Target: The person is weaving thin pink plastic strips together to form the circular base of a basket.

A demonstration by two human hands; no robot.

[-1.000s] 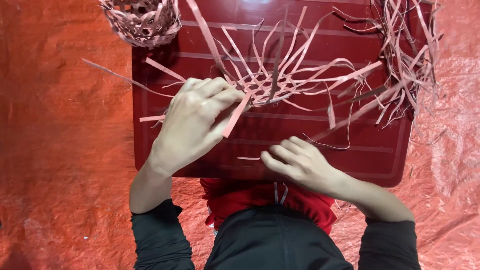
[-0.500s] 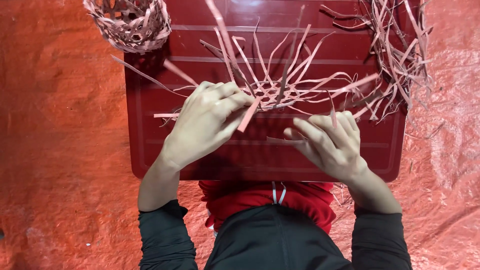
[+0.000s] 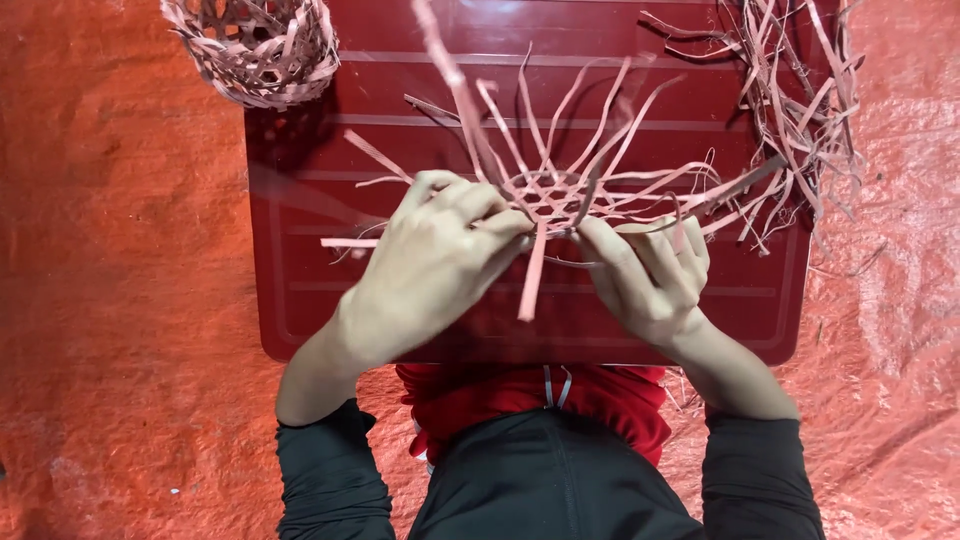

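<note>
Both hands pinch the woven strip mat [image 3: 555, 195] at the red tray's [image 3: 300, 300] centre.
Left hand [image 3: 440, 250] pins strips flat; right hand [image 3: 650, 275] grips one; loosened pressure risks the lattice springing apart.

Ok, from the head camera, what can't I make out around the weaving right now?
- Left edge of the woven mat: covered by the left hand.
- Right hand: its fingers curl over the strips, hiding the grip.
- Small basket: top cut off by the frame edge.
- Loose strip pile: runs past the top edge.
- Tray: near rim hidden by the forearms.
</note>
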